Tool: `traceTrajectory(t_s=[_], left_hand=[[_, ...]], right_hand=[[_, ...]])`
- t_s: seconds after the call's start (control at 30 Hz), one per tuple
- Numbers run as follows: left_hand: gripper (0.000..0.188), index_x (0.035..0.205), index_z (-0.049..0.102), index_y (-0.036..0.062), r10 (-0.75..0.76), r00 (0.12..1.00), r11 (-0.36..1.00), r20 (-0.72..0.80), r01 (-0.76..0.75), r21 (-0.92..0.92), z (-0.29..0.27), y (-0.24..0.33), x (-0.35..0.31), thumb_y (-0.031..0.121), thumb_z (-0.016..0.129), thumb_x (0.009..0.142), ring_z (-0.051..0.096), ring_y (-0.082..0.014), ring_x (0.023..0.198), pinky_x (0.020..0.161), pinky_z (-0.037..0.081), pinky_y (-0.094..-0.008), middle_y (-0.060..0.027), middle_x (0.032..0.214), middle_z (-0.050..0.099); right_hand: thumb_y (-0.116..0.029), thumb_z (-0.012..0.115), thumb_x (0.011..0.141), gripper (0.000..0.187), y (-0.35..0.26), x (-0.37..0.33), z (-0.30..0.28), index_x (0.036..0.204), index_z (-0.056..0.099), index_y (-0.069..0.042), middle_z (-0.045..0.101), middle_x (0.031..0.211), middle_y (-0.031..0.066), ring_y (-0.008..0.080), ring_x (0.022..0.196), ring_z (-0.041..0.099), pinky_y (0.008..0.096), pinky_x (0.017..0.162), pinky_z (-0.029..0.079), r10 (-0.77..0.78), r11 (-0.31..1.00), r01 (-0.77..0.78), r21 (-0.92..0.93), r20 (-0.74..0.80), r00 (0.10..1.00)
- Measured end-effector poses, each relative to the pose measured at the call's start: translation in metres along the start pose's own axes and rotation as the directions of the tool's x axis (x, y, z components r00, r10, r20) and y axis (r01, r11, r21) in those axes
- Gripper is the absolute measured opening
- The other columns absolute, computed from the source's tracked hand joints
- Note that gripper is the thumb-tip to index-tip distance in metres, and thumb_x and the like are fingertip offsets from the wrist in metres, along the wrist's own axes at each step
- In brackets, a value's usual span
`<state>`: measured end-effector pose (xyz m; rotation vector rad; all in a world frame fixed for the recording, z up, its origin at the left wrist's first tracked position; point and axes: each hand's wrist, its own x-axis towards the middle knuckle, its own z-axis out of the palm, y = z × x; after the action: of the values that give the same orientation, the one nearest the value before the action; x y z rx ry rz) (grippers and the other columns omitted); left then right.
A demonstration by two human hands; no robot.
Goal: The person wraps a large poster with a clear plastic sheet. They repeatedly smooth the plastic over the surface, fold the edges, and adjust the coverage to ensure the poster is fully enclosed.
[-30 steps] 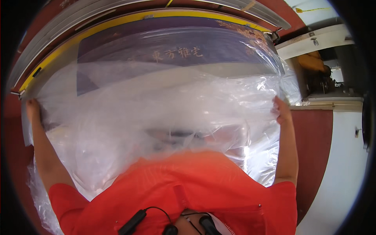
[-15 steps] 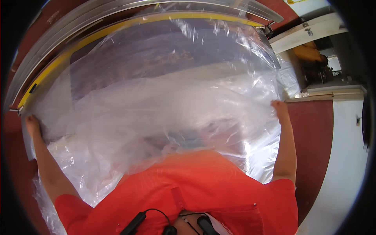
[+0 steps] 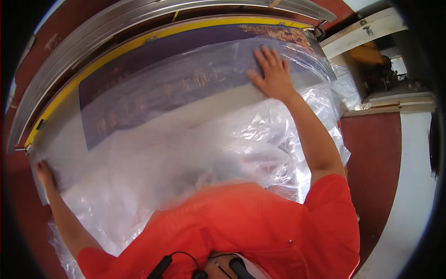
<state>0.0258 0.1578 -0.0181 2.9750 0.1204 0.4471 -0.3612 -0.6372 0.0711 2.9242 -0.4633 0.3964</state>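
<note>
A large clear plastic sheet point(image 3: 186, 130) is spread over the work surface, crinkled and shiny on the right side. Under its far part lies a dark purple printed panel point(image 3: 153, 58) with gold lettering and a gold pattern at its far right corner. My right hand point(image 3: 274, 76) rests with spread fingers on the sheet, over the right part of the panel. At the far left my left hand point(image 3: 45, 174) is closed on the sheet's edge. Folds of plastic bunch up against my red shirt point(image 3: 232, 214).
A yellow bar point(image 3: 153, 39) and a grey metal rail point(image 3: 139, 16) curve along the far side. To the right stand a wooden frame point(image 3: 399, 108) and a red and white wall point(image 3: 374, 172). Loose plastic hangs past the surface at the lower left.
My right hand has let go of the sheet's right edge and moved inward and away onto the plastic. My left hand has come slightly nearer. The far strip of the panel is now uncovered.
</note>
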Motion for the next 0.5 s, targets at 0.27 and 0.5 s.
traceTrajectory(t_s=[0.27, 0.5], left_hand=[[0.03, 0.084, 0.048, 0.0006, 0.164, 0.986, 0.984, -0.006, -0.164, -0.068, -0.025, 0.054, -0.021, 0.03, 0.042, 0.084, 0.051, -0.0271, 0.071, 0.066, 0.04, -0.0333, -0.0151, 0.079, 0.054], [0.032, 0.089, 0.051, 0.0021, 0.11, 0.993, 0.991, -0.042, -0.113, -0.077, -0.032, 0.06, -0.032, 0.033, 0.044, 0.083, 0.053, -0.0264, 0.075, 0.069, 0.04, -0.0329, -0.0145, 0.083, 0.055]], right_hand=[[-0.056, 0.033, 0.078, 0.065, 0.126, 0.038, 0.038, 0.127, 0.026, -0.014, 0.021, 0.133, 0.0079, 0.0249, 0.124, 0.016, 0.0436, 0.098, 0.012, 0.374, 0.926, -0.366, -0.088, 0.106, 0.921], [-0.053, 0.033, 0.079, 0.061, 0.078, 0.032, 0.045, 0.122, 0.034, -0.01, 0.031, 0.128, 0.0072, 0.0229, 0.121, 0.023, 0.0402, 0.098, 0.016, 0.164, 0.985, -0.164, 0.054, 0.009, 0.986]])
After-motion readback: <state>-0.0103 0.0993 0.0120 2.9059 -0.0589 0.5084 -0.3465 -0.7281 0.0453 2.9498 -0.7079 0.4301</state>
